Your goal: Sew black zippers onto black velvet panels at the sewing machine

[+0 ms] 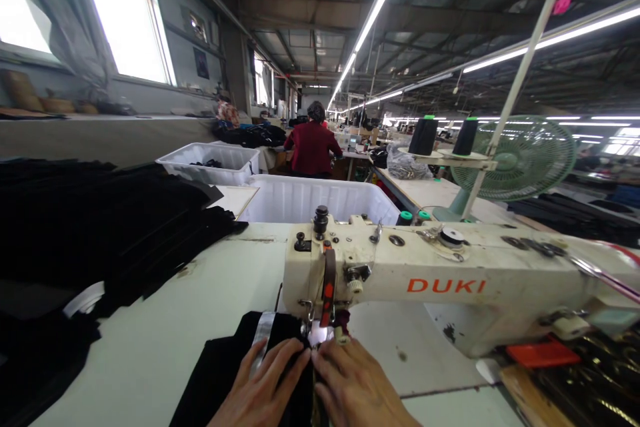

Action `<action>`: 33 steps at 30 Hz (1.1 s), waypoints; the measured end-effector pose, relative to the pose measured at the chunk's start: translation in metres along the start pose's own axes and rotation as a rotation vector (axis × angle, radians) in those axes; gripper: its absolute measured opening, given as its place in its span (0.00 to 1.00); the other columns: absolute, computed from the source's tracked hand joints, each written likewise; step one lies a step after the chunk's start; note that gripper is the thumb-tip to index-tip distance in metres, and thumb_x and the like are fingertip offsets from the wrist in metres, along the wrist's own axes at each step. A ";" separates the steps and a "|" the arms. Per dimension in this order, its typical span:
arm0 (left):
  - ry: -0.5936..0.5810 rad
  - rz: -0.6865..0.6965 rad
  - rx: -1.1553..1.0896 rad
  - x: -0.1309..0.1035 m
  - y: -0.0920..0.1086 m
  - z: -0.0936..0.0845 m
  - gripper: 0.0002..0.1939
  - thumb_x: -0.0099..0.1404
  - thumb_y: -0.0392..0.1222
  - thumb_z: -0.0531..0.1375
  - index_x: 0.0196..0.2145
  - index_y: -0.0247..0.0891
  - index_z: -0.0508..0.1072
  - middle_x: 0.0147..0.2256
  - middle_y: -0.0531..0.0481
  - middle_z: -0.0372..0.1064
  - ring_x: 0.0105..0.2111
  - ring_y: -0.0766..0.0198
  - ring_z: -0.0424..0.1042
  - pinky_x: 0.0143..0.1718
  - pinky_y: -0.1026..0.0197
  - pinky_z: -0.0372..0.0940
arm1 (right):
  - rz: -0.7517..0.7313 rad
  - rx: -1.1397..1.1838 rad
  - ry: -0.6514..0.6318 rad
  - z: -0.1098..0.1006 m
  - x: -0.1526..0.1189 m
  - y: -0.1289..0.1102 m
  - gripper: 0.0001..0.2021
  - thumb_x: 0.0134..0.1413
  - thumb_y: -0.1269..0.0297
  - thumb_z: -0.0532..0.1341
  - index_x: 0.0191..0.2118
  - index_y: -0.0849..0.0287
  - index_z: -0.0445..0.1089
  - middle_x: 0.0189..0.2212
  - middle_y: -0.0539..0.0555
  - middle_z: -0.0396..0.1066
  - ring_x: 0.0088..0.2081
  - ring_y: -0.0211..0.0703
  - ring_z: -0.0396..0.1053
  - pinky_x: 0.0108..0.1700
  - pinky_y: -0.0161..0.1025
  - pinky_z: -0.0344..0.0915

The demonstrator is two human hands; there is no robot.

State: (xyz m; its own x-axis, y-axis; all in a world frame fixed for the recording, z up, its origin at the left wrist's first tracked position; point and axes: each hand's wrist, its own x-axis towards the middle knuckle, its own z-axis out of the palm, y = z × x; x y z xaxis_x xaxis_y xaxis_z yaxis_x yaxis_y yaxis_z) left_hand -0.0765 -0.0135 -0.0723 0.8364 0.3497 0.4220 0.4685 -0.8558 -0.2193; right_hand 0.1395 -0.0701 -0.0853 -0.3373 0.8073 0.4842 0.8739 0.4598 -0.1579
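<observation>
A black fabric piece (220, 363) with a shiny light strip (263, 328) across it lies on the table beneath the head of a white sewing machine (380, 283). My left hand (273, 380) rests flat on this cloth, fingers stretched and slightly apart, tips close to the needle area. Just right of it, my right hand (357, 383) holds the cloth's edge with bent fingers near the lit presser foot (313, 330). The fingertips of both hands almost meet. Part of the fabric is hidden under my hands.
A large pile of black cloth (100, 227) covers the left side. White plastic bins (320, 197) stand behind the machine. Black thread cones (424, 137) sit on a stand near a green fan (520, 157). Further off, a person in a dark red top (313, 147) faces away.
</observation>
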 end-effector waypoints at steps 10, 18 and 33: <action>0.022 0.050 0.027 0.008 -0.010 0.001 0.33 0.55 0.36 0.58 0.59 0.37 0.67 0.53 0.45 0.72 0.54 0.51 0.69 0.55 0.47 0.67 | -0.058 -0.117 0.271 0.016 0.007 0.005 0.14 0.62 0.64 0.60 0.52 0.60 0.71 0.45 0.57 0.77 0.43 0.52 0.75 0.46 0.44 0.74; 0.139 0.083 -0.047 -0.001 -0.020 0.047 0.41 0.50 0.38 0.56 0.63 0.34 0.60 0.56 0.44 0.69 0.58 0.53 0.64 0.66 0.47 0.45 | -0.040 -0.133 0.163 0.009 0.012 0.004 0.15 0.60 0.67 0.60 0.52 0.62 0.71 0.46 0.58 0.76 0.44 0.54 0.75 0.45 0.47 0.75; 0.125 0.086 -0.076 -0.001 -0.017 0.049 0.44 0.50 0.33 0.55 0.66 0.33 0.55 0.59 0.42 0.65 0.62 0.52 0.60 0.66 0.39 0.40 | -0.037 -0.058 0.069 0.006 0.011 0.006 0.18 0.59 0.71 0.59 0.55 0.62 0.69 0.49 0.57 0.75 0.48 0.52 0.74 0.51 0.44 0.73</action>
State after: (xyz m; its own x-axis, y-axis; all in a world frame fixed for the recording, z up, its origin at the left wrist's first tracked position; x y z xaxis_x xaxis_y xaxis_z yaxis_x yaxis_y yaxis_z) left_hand -0.0716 0.0197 -0.1119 0.8283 0.2284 0.5116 0.3701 -0.9086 -0.1935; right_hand 0.1391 -0.0557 -0.0862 -0.3467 0.7620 0.5470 0.8807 0.4652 -0.0899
